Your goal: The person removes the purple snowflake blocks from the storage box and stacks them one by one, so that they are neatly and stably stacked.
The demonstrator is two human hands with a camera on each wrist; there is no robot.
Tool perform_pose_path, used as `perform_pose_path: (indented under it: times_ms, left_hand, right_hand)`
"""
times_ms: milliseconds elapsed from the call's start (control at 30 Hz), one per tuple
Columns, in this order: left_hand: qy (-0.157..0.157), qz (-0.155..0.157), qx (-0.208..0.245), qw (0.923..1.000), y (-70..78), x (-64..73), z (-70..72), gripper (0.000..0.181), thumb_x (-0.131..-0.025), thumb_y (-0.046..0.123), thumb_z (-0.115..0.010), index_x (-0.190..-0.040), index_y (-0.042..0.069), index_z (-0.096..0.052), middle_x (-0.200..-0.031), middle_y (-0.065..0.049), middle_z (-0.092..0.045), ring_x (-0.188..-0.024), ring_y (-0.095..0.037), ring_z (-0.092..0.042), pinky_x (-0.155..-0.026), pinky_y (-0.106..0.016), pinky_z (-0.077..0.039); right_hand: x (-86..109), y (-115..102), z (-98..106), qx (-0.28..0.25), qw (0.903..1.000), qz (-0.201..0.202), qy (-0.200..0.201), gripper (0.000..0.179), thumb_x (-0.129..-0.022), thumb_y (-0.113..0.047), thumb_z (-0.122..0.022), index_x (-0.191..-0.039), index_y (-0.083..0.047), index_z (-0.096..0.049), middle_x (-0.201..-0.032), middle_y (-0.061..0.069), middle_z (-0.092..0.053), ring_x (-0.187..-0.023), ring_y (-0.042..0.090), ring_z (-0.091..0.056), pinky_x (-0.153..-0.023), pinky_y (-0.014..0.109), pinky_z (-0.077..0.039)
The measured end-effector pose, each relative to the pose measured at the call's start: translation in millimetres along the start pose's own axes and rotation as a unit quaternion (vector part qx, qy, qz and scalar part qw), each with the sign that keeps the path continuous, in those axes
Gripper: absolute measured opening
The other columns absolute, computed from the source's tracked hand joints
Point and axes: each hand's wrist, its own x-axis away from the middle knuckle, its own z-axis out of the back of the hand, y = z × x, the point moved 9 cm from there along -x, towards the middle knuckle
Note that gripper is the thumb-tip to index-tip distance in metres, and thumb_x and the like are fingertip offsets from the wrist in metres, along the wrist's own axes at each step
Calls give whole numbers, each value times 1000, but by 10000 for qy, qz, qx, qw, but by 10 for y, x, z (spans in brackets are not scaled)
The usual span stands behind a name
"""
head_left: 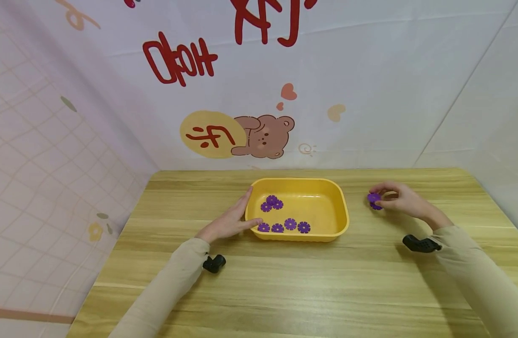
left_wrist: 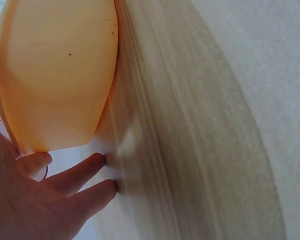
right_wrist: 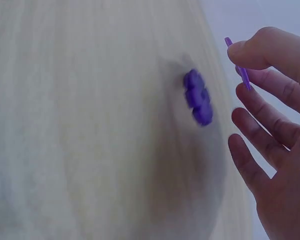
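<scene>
My left hand [head_left: 230,220] holds the left end of a yellow plastic basin [head_left: 326,237], thumb over the near rim and fingers along the outer wall. In the left wrist view some fingertips touch the basin's wall [left_wrist: 60,90] and others reach toward the table. Several purple snowflake discs [head_left: 290,224] lie inside the basin, mostly to the left and front. Right of the basin, my right hand [head_left: 404,199] pinches one purple snowflake disc [right_wrist: 244,75] between thumb and fingers, above the table. Below it, more purple plastic [right_wrist: 197,97] lies on the wood; whether it is one disc or several I cannot tell.
The wood-grain table [head_left: 284,291] runs back to a white printed cloth [head_left: 381,70] with red characters and a bear. Another printed cloth [head_left: 43,178] hangs along the left side. Black wrist devices [head_left: 421,244] sit at both cuffs.
</scene>
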Motion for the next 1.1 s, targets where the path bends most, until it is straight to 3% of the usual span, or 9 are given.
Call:
perform_pose_path:
  times_ms: [433, 1100]
  left_hand:
    - [10, -57, -53, 10000, -1, -11, -5, 96, -95, 45, -58, -155, 12, 10, -160, -7, 2, -145, -24, -8, -115, -38, -12]
    - [-5, -17, -159, 9999, -12, -13, -2, 96, -95, 46, -58, -155, 14, 11, -161, -6, 2, -145, -24, -9, -115, -39, -13]
  right_hand:
    - [168, 227, 56, 181, 9980, -587, 135, 33, -90, -7, -68, -120, 6, -61, -121, 25, -57, -108, -3, -51, -90, 11, -42]
    - [173, 195, 7, 530, 9985, 35, 163, 32, -84, 5, -70, -116, 4, -64, -116, 19, -59, -112, -5, -42, -90, 6, -35]
